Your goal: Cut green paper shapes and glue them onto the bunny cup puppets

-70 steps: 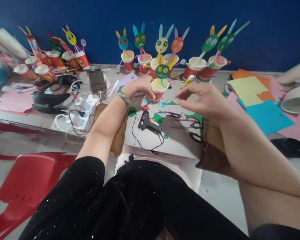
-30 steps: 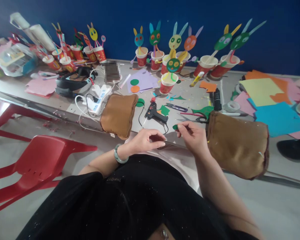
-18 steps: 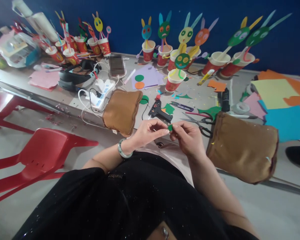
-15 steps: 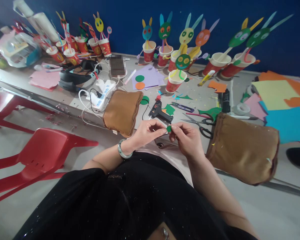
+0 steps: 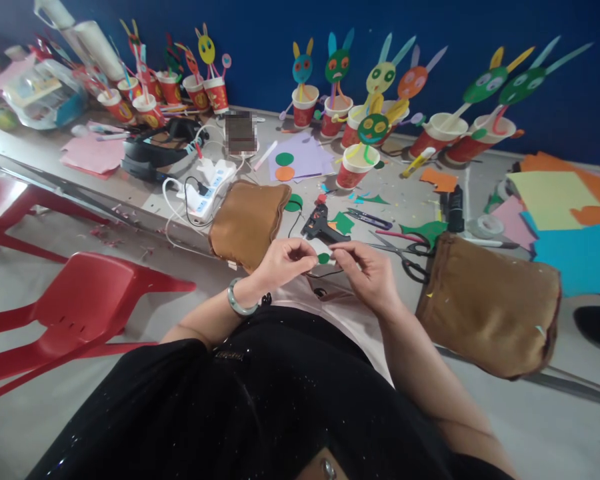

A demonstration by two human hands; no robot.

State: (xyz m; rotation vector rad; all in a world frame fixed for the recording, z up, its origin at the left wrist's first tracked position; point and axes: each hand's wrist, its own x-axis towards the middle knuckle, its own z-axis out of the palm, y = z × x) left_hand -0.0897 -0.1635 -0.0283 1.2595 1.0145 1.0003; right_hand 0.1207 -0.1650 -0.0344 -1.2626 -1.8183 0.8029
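A small green paper disc (image 5: 323, 258) is pinched at its left edge by my left hand (image 5: 289, 262), near the table's front edge. Just right of the disc, my right hand (image 5: 364, 270) has its thumb and index finger together; what they hold, if anything, is too small to make out. A black glue gun (image 5: 323, 225) lies right behind my hands. Black scissors (image 5: 405, 253) lie to the right, and green paper scraps (image 5: 343, 222) are beside the glue gun. Farther back, a green circle (image 5: 285, 159) and an orange circle (image 5: 285, 173) rest on purple paper (image 5: 307, 155).
Brown cushions (image 5: 247, 220) (image 5: 490, 303) lie at the table's front edge on both sides. Red cups with paper rabbit figures (image 5: 357, 165) stand along the back. A power strip (image 5: 213, 192) with cables is at left, coloured paper (image 5: 575, 250) at right, red chairs (image 5: 85, 300) at lower left.
The green disc has moved left with my left hand and now shows its round face. My right hand's fingertips have come away from it. The view has shifted slightly.
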